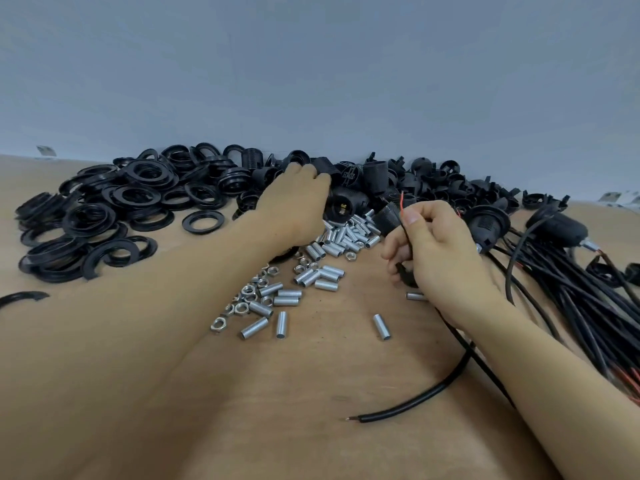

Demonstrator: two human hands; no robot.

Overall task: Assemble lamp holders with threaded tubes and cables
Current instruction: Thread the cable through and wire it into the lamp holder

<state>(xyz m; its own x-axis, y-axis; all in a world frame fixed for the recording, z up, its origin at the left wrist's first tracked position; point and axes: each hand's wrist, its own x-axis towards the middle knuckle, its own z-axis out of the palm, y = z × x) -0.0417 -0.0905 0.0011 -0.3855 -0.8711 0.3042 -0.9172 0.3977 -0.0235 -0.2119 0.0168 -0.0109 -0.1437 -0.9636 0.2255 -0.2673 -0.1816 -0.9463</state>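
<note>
My left hand (pixel 298 199) reaches into the heap of black plastic lamp holders (pixel 381 178), fingers curled on one. My right hand (pixel 436 244) pinches a black cable with red core (pixel 415 400). Short silver threaded tubes (pixel 311 271) lie between them. Risk, I judge: the frayed core slipping free. No containers; parts lie loose on the bench (pixel 311 427).

From my remote seat I see only the person's two forearms and hands: the left hand (pixel 294 202) and right hand (pixel 436 251) are bare, no gloves, rings, watch or sleeves in view, with short, unpainted fingernails.
</note>
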